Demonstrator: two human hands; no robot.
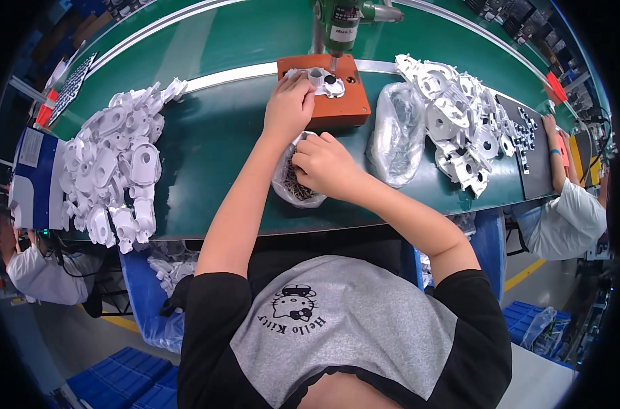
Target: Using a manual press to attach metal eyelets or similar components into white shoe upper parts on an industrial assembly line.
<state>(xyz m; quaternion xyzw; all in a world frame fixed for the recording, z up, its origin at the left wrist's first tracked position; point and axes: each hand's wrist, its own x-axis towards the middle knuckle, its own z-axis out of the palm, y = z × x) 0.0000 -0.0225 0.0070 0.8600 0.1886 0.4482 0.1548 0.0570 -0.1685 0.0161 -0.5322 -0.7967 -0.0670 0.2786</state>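
Hands — left (289, 103) on white part (316, 77), right (327, 165) at screw bag (306, 202).

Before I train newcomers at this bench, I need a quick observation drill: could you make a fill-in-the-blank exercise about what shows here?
The block by the left hand is coloured ____. Small metal pieces lie by the ____ hand. The machine above the block is mostly painted ____.

Missing words: orange; right; green.
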